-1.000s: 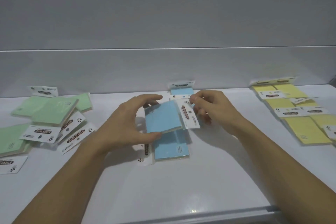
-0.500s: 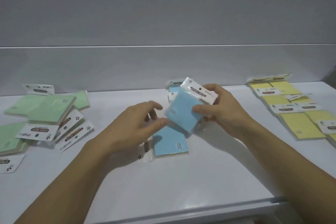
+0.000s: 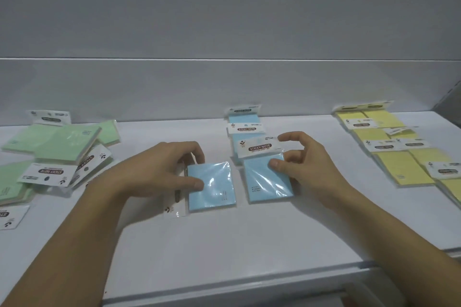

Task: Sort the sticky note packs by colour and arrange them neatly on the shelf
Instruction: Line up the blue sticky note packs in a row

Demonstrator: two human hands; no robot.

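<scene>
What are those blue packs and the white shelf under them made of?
The blue packs look like matte paper pads sealed in clear glossy film: white glare streaks and wrinkles cross them. Their headers seem printed white card. The shelf is smooth, white, faintly shiny, perhaps painted metal or laminate; I cannot tell which.

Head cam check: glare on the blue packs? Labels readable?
Head view: white glare streaks on the wrap of the left blue pack and right blue pack; the right one's label reads STICKY NOTE; light dim and even, soft shadows under the left hand and right hand on the shelf.
</scene>
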